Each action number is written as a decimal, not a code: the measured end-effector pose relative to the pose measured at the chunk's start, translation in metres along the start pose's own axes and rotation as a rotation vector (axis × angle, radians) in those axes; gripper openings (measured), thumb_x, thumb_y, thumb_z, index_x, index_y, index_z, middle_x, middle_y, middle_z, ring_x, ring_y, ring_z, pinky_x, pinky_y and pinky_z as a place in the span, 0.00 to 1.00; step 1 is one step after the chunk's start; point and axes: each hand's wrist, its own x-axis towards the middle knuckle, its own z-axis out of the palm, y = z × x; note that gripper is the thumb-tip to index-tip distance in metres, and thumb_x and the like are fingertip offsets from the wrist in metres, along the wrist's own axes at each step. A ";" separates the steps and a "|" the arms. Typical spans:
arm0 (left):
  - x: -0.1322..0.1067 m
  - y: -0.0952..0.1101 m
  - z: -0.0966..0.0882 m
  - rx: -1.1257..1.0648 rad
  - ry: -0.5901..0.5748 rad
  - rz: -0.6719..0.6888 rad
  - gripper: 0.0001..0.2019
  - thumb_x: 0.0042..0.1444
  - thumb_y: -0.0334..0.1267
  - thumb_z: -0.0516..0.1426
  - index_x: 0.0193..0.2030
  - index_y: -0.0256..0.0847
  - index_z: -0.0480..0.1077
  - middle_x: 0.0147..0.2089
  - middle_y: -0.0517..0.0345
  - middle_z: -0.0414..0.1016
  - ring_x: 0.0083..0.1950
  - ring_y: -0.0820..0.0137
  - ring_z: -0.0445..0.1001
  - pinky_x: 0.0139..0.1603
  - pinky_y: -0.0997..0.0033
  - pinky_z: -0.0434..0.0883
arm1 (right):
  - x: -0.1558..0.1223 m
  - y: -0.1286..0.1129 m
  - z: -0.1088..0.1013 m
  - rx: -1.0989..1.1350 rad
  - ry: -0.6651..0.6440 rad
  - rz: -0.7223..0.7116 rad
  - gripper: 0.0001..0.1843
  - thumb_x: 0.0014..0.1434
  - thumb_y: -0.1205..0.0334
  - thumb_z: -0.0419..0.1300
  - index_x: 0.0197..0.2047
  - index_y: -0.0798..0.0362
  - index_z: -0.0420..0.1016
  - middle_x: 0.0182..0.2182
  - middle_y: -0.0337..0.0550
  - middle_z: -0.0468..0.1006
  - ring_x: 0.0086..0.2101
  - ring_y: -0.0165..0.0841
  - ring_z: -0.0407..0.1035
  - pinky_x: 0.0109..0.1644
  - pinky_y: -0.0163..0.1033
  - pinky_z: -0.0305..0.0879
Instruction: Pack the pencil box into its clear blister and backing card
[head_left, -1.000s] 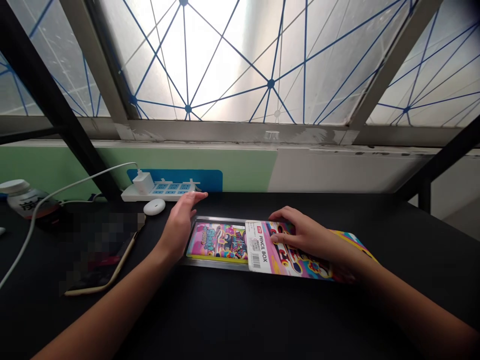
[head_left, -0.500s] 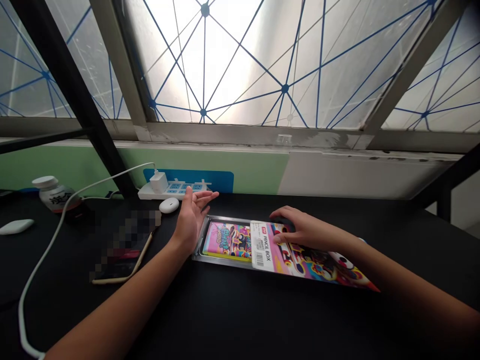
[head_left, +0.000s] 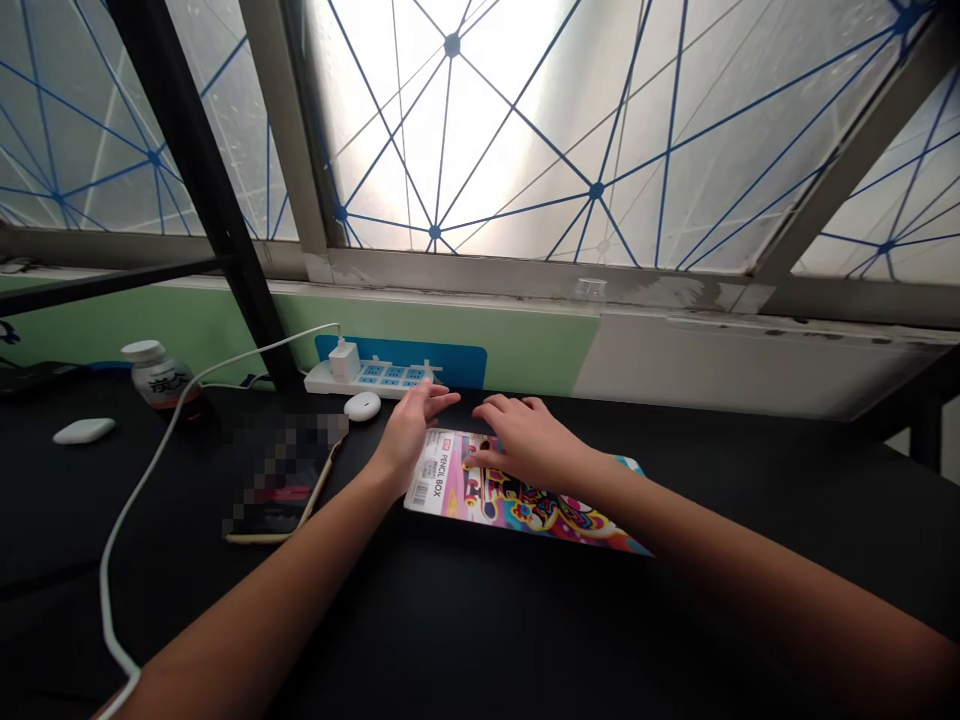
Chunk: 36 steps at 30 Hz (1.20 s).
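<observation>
Multicoloured sleeve [head_left: 517,508], now slid over its tray, right fingers [head_left: 487,460] atop

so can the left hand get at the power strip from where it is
Probably yes: the left hand is open at the label end of the pencil box, fingers appearing right by the near end of the power strip, and nothing visible stands between. Whether they touch is unclear.

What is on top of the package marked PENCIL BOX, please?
The right hand is over the package, covering part of its printed face; the left hand is by one end. The covered print and any contents cannot be seen.
</observation>
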 end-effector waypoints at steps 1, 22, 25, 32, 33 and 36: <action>0.000 0.000 -0.001 0.019 -0.006 -0.005 0.10 0.60 0.41 0.53 0.45 0.42 0.69 0.54 0.45 0.80 0.63 0.56 0.72 0.67 0.49 0.58 | -0.011 0.007 -0.001 -0.004 0.016 0.010 0.29 0.63 0.40 0.58 0.59 0.51 0.70 0.58 0.58 0.72 0.55 0.54 0.68 0.60 0.59 0.55; 0.002 -0.011 0.001 0.010 0.001 -0.149 0.21 0.47 0.20 0.53 0.47 0.41 0.71 0.61 0.45 0.75 0.63 0.59 0.74 0.66 0.55 0.67 | -0.123 0.119 0.002 0.477 -0.063 0.367 0.25 0.62 0.37 0.55 0.48 0.48 0.75 0.45 0.47 0.81 0.41 0.44 0.75 0.39 0.45 0.72; 0.002 -0.011 0.001 0.032 0.028 -0.157 0.19 0.50 0.20 0.54 0.46 0.41 0.72 0.60 0.46 0.76 0.62 0.58 0.74 0.62 0.56 0.71 | -0.124 0.122 0.003 0.499 -0.064 0.385 0.24 0.61 0.36 0.56 0.46 0.48 0.75 0.42 0.46 0.81 0.39 0.43 0.76 0.36 0.43 0.71; 0.001 -0.014 0.004 0.094 0.021 -0.138 0.06 0.62 0.36 0.56 0.43 0.40 0.72 0.53 0.45 0.80 0.56 0.56 0.78 0.53 0.55 0.75 | -0.121 0.124 0.005 0.487 -0.021 0.408 0.21 0.59 0.39 0.60 0.43 0.48 0.74 0.40 0.44 0.82 0.37 0.42 0.76 0.35 0.42 0.71; -0.001 -0.013 0.005 0.126 0.004 -0.106 0.08 0.64 0.41 0.55 0.43 0.40 0.72 0.52 0.46 0.80 0.55 0.55 0.78 0.54 0.54 0.74 | -0.121 0.123 0.005 0.473 -0.013 0.410 0.21 0.58 0.39 0.60 0.42 0.48 0.74 0.40 0.44 0.82 0.37 0.42 0.76 0.35 0.42 0.71; -0.010 -0.005 0.009 0.379 -0.059 0.147 0.15 0.67 0.49 0.51 0.46 0.43 0.72 0.50 0.49 0.80 0.55 0.56 0.77 0.57 0.54 0.71 | -0.123 0.118 0.002 0.424 0.065 0.417 0.23 0.58 0.36 0.60 0.41 0.47 0.73 0.36 0.43 0.81 0.34 0.41 0.74 0.33 0.42 0.69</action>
